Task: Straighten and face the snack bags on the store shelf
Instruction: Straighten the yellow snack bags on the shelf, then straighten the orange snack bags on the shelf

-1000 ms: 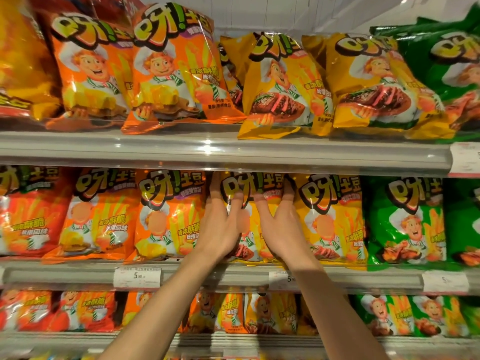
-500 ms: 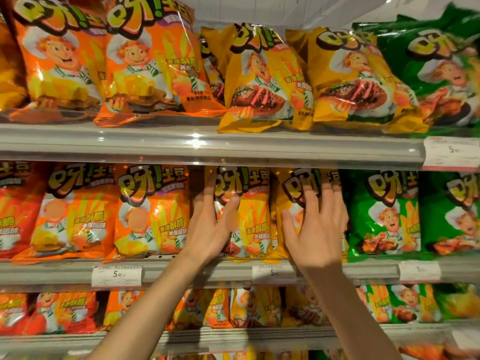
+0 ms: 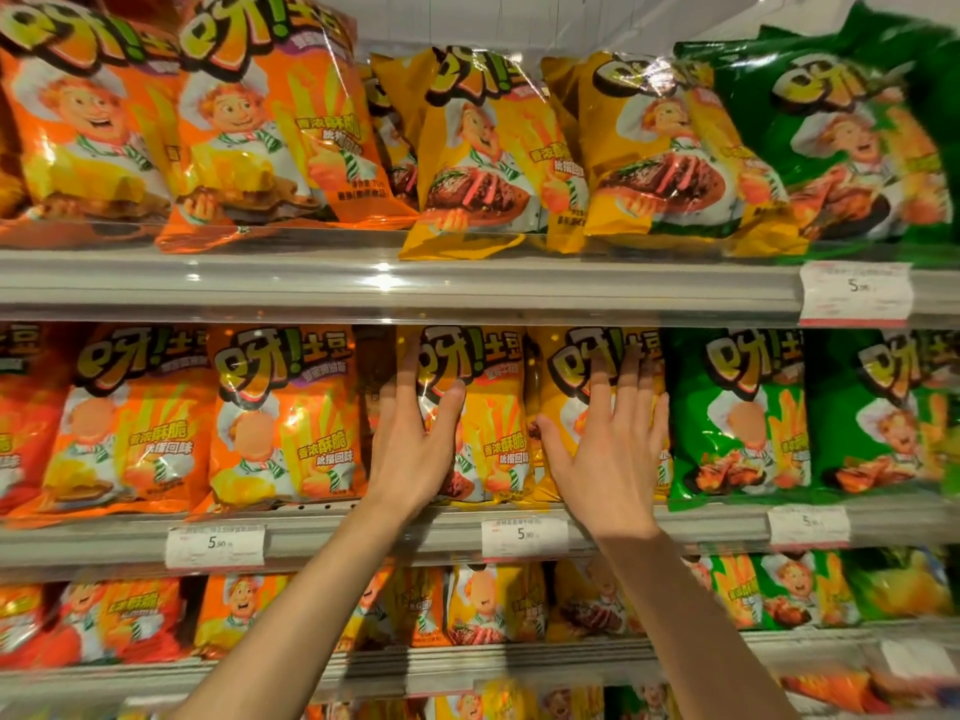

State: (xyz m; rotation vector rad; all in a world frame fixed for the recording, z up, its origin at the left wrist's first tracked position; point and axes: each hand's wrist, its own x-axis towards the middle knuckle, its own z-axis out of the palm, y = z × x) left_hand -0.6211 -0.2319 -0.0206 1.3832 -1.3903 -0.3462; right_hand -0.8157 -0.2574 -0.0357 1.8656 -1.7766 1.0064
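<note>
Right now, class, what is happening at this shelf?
A person is tidying snack bags on the middle shelf. The left hand grips the left edge of one yellow bag, thumb across its front. The right hand presses flat, fingers spread, on the neighbouring yellow bag. Both bags stand upright, facing out, between orange bags and green bags.

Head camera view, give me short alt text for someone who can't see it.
A person's left hand grips a yellow snack bag on the middle shelf while the right hand lies flat on the neighbouring yellow bag, between orange bags and green bags.
</note>
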